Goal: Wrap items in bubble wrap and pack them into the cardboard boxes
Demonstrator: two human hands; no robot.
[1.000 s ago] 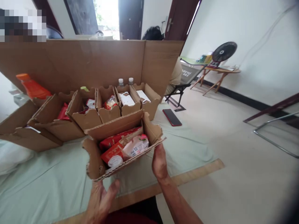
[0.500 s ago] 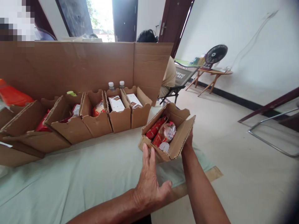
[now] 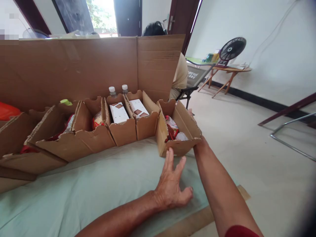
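Rightmost box (image 3: 187, 123) is just beyond the spread, empty left hand (image 3: 171, 184), hiding right hand's (image 3: 201, 142) grip.

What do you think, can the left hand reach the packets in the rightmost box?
Probably yes: the left hand is close, and the box stands open above the packets.

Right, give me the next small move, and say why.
Probably push the end box gently back into line: its front juts out past that of the neighbouring box, and the open left hand has its fingers at that front, well placed to push.
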